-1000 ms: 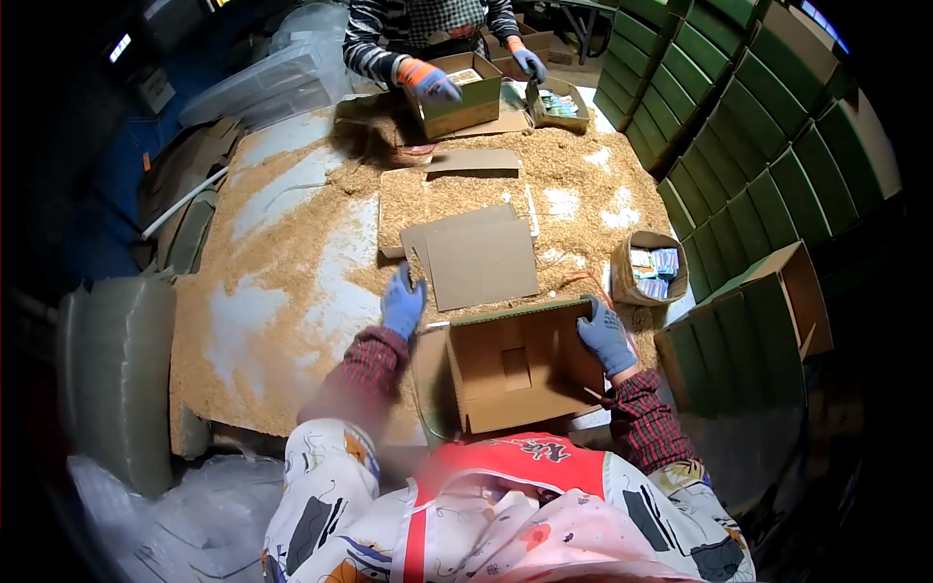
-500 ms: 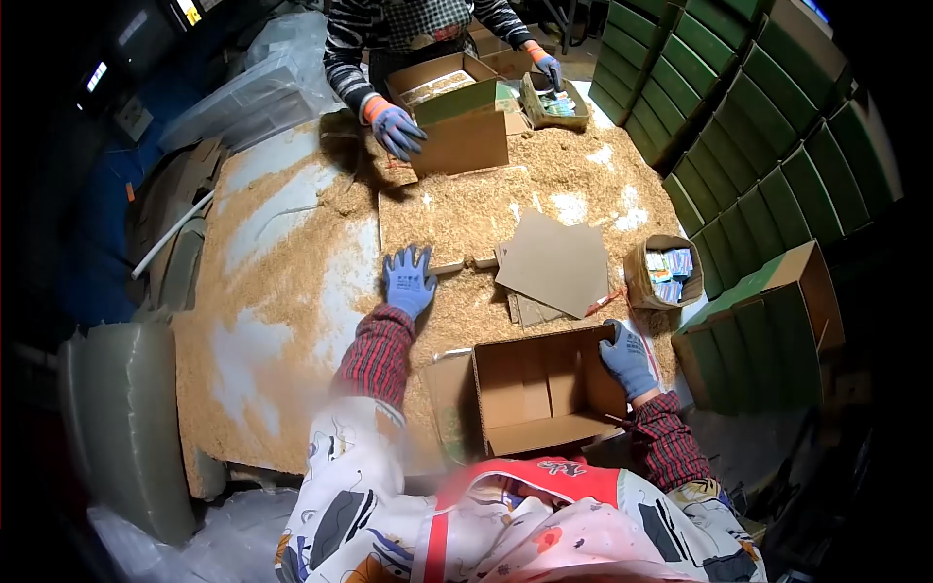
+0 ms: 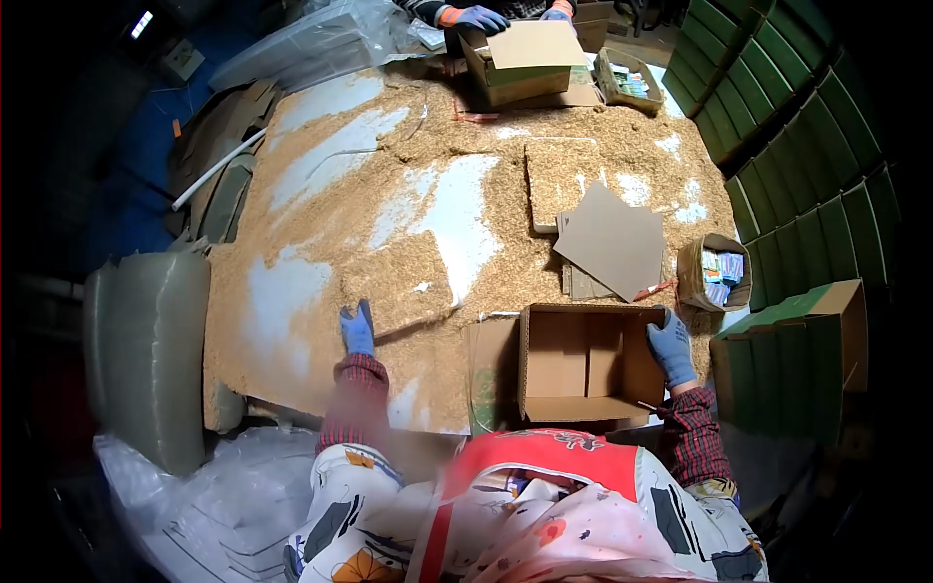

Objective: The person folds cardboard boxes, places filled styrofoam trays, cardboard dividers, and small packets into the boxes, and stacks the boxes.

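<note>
My left hand, in a blue glove, grips the near left edge of a flat slab covered with wood shavings. The slab lies on the table, and what it is made of is hidden. My right hand, also gloved, is closed on the right wall of an open cardboard box. That box stands at the near table edge, its brown inside bare. Beyond it lie several loose cardboard sheets, partly over a second shavings-covered slab.
A round tub of small colourful packets stands at the right. Green boxes are stacked along that side. Across the table, a co-worker's gloved hands are at another carton. Shavings cover much of the table.
My left hand has drawn one slab left and toward me, baring a white strip of table. The co-worker's carton has its flap folded over differently. My view has shifted.
</note>
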Motion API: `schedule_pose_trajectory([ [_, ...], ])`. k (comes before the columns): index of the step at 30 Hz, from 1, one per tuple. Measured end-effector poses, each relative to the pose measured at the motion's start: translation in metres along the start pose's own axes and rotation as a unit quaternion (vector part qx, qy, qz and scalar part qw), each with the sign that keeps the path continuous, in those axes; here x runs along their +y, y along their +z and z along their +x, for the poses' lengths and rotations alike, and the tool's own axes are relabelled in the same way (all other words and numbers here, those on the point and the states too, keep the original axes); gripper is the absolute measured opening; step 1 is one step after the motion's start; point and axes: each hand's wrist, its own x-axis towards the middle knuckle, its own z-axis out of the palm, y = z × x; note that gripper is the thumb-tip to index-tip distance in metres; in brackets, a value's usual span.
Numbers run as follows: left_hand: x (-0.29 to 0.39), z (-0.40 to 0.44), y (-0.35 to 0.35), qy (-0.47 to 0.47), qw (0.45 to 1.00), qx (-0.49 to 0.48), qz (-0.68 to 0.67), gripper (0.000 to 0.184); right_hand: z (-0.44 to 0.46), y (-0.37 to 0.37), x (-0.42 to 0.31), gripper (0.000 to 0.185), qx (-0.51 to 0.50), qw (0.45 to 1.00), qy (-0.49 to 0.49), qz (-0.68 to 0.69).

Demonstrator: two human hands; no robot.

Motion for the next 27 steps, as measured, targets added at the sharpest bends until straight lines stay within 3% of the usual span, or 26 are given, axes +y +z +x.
schedule_pose_trajectory([
  [2, 0.045, 0.018, -0.033, -0.123, 0.952, -0.278, 0.048, 0.06, 0.001, 0.002, -0.002, 0.029, 0.011, 1.0, -0.011, 0.007],
  [3, 0.075, 0.012, -0.047, -0.124, 0.951, -0.278, 0.048, 0.06, 0.0, 0.003, -0.002, 0.027, 0.022, 0.999, -0.019, 0.015],
  [5, 0.136, -0.011, -0.065, -0.237, 0.914, -0.319, -0.078, 0.054, 0.003, 0.004, 0.001, 0.027, 0.013, 1.0, -0.02, 0.019],
  [6, 0.152, -0.014, -0.068, -0.275, 0.906, -0.314, -0.073, 0.045, 0.002, 0.003, 0.002, 0.026, 0.006, 1.0, -0.018, 0.024],
  [9, 0.029, 0.036, -0.017, -0.226, 0.873, -0.355, -0.246, 0.042, 0.001, 0.002, -0.003, 0.029, 0.016, 1.0, 0.003, -0.014],
  [10, 0.049, 0.025, -0.016, -0.306, 0.787, -0.385, -0.373, 0.046, 0.003, 0.005, 0.005, 0.03, 0.014, 1.0, 0.011, -0.013],
  [11, 0.069, 0.005, -0.022, -0.307, 0.784, -0.396, -0.368, 0.046, 0.003, 0.007, 0.007, 0.03, 0.02, 0.999, 0.021, -0.013],
  [12, 0.092, -0.019, -0.031, -0.132, 0.848, -0.417, -0.301, 0.049, 0.003, 0.008, 0.007, 0.031, 0.016, 1.0, 0.017, -0.01],
  [14, 0.11, -0.047, -0.021, -0.098, 0.872, -0.416, -0.239, 0.053, 0.008, 0.014, 0.017, 0.032, 0.02, 0.999, 0.016, -0.037],
  [15, 0.12, -0.057, -0.013, -0.245, 0.848, -0.401, -0.246, 0.054, 0.006, 0.01, 0.015, 0.032, 0.027, 0.999, 0.021, -0.037],
  [18, 0.131, -0.077, -0.008, -0.217, 0.823, -0.471, -0.231, 0.056, 0.003, 0.007, 0.005, 0.034, 0.024, 0.998, 0.018, -0.047],
  [20, 0.121, -0.08, 0.011, -0.289, 0.823, -0.393, -0.292, 0.054, 0.004, 0.007, 0.002, 0.034, 0.029, 0.998, 0.023, -0.05],
  [22, 0.117, -0.083, 0.013, -0.269, 0.829, -0.404, -0.277, 0.05, 0.004, 0.007, 0.001, 0.034, 0.029, 0.998, 0.019, -0.052],
  [24, 0.123, -0.079, 0.022, -0.37, 0.8, -0.377, -0.285, 0.043, 0.004, 0.009, 0.001, 0.033, 0.028, 0.998, 0.025, -0.048],
  [27, 0.127, -0.087, 0.035, -0.253, 0.838, -0.351, -0.332, 0.046, 0.0, 0.004, -0.006, 0.033, 0.023, 0.998, 0.029, -0.051],
])
